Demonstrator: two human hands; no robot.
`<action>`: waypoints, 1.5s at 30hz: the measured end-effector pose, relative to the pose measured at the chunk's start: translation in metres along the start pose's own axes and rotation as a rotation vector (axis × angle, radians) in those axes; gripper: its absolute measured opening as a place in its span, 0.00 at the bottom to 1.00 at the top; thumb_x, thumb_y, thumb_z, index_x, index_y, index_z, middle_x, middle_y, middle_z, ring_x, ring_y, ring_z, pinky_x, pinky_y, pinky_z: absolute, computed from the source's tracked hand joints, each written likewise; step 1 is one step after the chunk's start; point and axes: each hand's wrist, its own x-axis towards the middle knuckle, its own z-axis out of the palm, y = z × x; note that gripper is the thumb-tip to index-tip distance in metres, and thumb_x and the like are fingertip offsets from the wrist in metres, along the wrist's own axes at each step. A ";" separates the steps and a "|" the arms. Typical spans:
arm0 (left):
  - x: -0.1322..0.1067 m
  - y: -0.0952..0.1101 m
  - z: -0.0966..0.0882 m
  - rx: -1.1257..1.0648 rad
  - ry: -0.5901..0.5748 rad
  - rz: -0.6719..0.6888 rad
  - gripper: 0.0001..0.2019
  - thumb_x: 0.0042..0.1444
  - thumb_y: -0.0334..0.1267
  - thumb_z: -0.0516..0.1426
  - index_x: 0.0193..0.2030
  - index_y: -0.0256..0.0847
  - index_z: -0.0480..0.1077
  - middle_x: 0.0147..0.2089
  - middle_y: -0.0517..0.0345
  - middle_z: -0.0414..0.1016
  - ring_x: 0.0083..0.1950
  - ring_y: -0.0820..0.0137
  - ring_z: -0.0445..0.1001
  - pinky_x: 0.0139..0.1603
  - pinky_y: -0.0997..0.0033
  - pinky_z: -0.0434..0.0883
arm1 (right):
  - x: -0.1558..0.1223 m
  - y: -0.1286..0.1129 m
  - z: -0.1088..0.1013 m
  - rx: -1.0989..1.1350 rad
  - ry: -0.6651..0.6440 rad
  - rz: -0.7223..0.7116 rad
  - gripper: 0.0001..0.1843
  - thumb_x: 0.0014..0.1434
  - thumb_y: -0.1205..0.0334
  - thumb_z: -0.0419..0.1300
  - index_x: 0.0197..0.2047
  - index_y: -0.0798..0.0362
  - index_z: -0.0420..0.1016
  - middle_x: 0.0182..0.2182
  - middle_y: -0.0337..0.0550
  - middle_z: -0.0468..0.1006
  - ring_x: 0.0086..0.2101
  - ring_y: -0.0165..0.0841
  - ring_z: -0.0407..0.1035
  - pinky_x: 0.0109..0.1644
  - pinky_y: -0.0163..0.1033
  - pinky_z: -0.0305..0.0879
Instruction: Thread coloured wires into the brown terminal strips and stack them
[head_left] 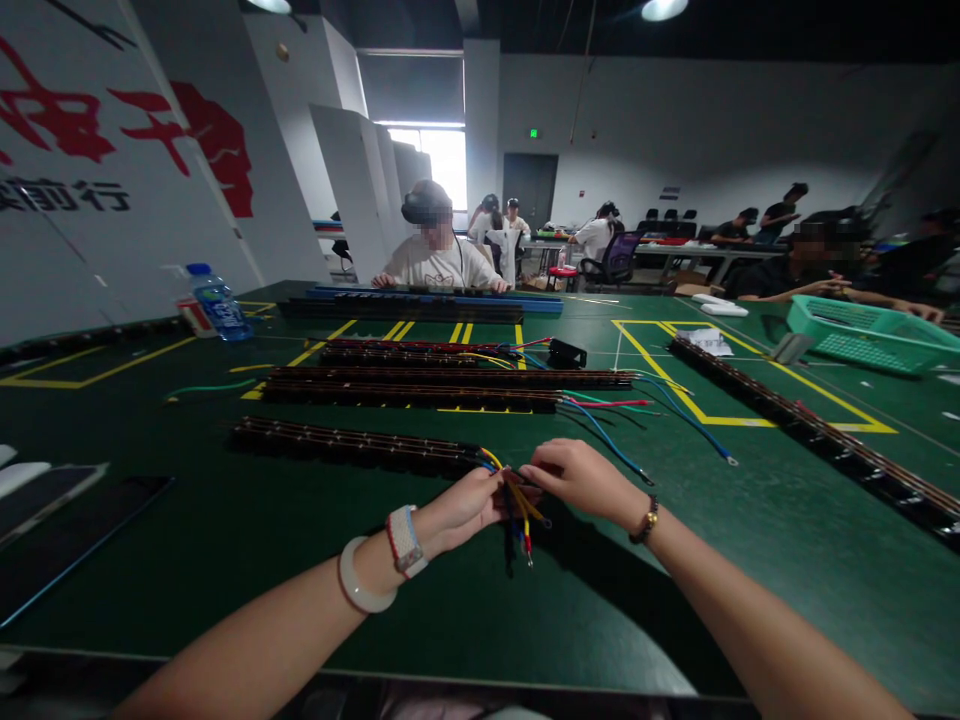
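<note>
A bundle of coloured wires (519, 497), yellow, blue, red and black, comes out of the right end of a long black rail strip (352, 440). My left hand (472, 505) is closed around these wires, and their lugged ends hang out below the fingers. On the other side of the bundle, my right hand (581, 478) has its fingers pinched together at the wires. What exactly sits between those right fingertips is too small to make out. Behind the strip lie more black strips (420, 385) with loose blue, red and green leads (611, 430) at their right ends.
A long strip (810, 430) runs diagonally at right, near a green basket (870, 330). A water bottle (217, 302) stands at the back left, and a dark flat panel (82, 545) lies at left. Across the table sits a person (442, 245) behind blue and black rails (420, 305).
</note>
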 end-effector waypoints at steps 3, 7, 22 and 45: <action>-0.003 0.003 0.004 0.011 0.027 -0.015 0.06 0.62 0.33 0.50 0.40 0.32 0.65 0.38 0.46 0.75 0.39 0.69 0.76 0.48 0.64 0.70 | 0.001 0.015 0.000 0.217 -0.169 0.002 0.12 0.61 0.55 0.55 0.39 0.53 0.75 0.29 0.39 0.73 0.27 0.27 0.65 0.29 0.31 0.57; -0.002 0.003 0.005 0.018 0.020 -0.017 0.06 0.63 0.33 0.49 0.38 0.32 0.64 0.37 0.47 0.74 0.35 0.72 0.75 0.41 0.71 0.71 | -0.001 0.019 0.005 0.324 -0.302 -0.162 0.15 0.56 0.61 0.59 0.47 0.50 0.75 0.36 0.41 0.71 0.34 0.27 0.66 0.37 0.32 0.63; -0.001 0.001 0.000 -0.005 -0.021 0.017 0.10 0.62 0.39 0.50 0.40 0.33 0.62 0.39 0.40 0.75 0.41 0.63 0.77 0.50 0.57 0.70 | 0.004 0.040 0.007 0.470 0.165 0.032 0.14 0.59 0.54 0.58 0.43 0.54 0.74 0.39 0.43 0.75 0.38 0.31 0.68 0.43 0.36 0.64; -0.001 0.005 -0.008 -0.028 -0.153 -0.091 0.12 0.63 0.39 0.49 0.35 0.30 0.64 0.42 0.33 0.75 0.46 0.57 0.76 0.56 0.53 0.64 | 0.003 0.061 0.020 -0.390 0.291 -0.168 0.15 0.63 0.55 0.53 0.48 0.51 0.72 0.40 0.47 0.73 0.41 0.36 0.63 0.50 0.43 0.55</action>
